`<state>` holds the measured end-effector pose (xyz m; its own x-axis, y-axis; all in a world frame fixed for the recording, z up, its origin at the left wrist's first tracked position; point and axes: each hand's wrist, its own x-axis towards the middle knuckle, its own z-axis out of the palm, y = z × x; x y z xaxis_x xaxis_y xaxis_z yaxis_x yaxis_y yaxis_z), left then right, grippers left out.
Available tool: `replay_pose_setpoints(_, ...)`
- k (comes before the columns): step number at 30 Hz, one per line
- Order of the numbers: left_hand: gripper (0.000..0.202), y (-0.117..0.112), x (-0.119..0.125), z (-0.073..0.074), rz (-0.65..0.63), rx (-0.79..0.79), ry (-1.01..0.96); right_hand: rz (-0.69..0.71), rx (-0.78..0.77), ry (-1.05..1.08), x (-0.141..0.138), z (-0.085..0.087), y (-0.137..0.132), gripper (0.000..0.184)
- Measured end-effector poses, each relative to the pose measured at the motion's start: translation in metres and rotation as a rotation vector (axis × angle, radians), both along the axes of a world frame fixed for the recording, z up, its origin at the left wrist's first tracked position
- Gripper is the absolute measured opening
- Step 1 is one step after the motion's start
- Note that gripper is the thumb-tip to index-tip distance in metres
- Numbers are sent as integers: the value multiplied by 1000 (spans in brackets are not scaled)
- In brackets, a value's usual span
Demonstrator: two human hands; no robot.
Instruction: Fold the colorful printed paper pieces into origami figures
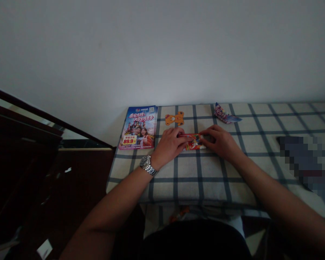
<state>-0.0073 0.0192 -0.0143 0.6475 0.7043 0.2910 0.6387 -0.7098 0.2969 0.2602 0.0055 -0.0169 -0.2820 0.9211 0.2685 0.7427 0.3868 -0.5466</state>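
Observation:
A small red printed paper strip (pixel 193 142), apparently folded, lies flat on the checked cloth in front of me. My left hand (pixel 174 142), with a silver watch at its wrist, holds down the strip's left part, its fingers laid over the print. At the strip's right end, my right hand (pixel 218 140) pinches the edge between thumb and fingers. The fingers partly cover the strip, so its full outline is hidden. Just beyond my left hand sits a flat orange bear cutout (pixel 174 118).
A stack of colourful leaflets (pixel 139 128) lies at the table's left end. A folded, printed paper piece (pixel 225 113) rests near the wall. A pixelated dark object (pixel 306 159) is at the right. Paper scraps (pixel 44 249) lie on the floor at left.

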Motion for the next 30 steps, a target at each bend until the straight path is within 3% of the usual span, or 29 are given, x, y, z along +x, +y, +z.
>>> replay_pose_setpoints(11,30,-2,1,0,7,-9,-16,-40,13,-1,-3,3,0,16)
replay_pose_setpoints(21,39,-4,3,-2,193,-23,-88,-17,34,-3,-1,-3,4,15)
replay_pose_setpoints(30,39,-2,3,1,185,-39,-78,-26,2,-10,-3,0,4,13)
